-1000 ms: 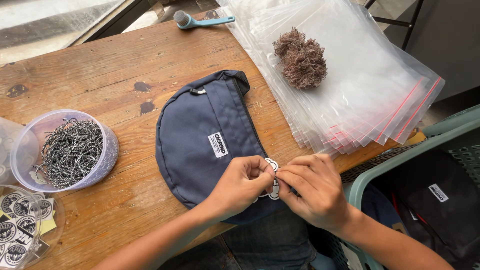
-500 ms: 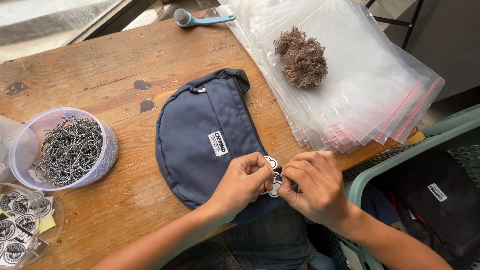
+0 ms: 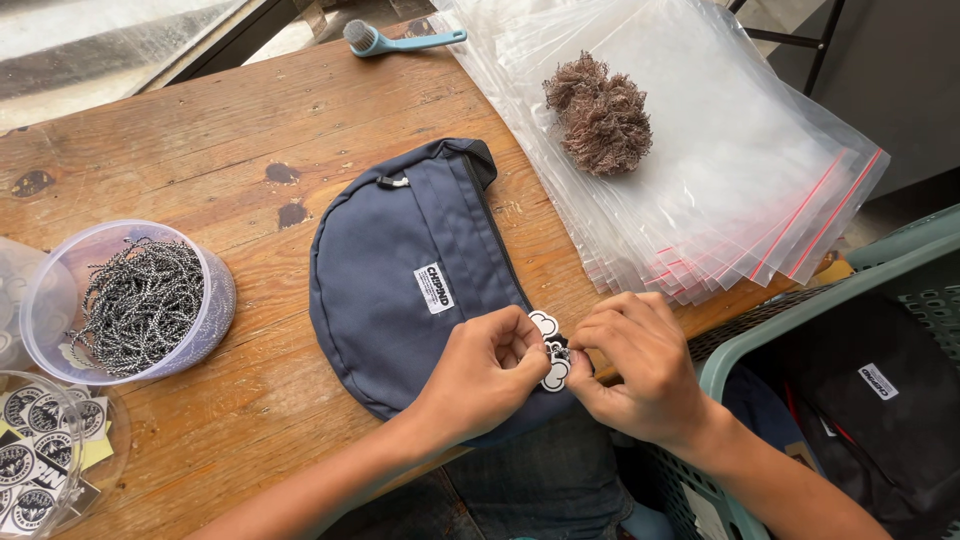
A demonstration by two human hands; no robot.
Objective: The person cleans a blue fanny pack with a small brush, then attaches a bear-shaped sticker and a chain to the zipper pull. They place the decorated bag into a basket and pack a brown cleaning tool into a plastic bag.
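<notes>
Navy fabric pouch [image 3: 410, 290] lies flat on the wooden table [image 3: 200, 150], white label facing up. At its near edge I see left hand [image 3: 490, 370] and right hand [image 3: 640, 365] both pinching a white cloud-shaped tag [image 3: 552, 358] between fingertips.

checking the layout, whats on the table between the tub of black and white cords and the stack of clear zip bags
The navy blue pouch lies flat between the cord tub and the zip bags, with bare wooden table around it, as the head view shows.
</notes>
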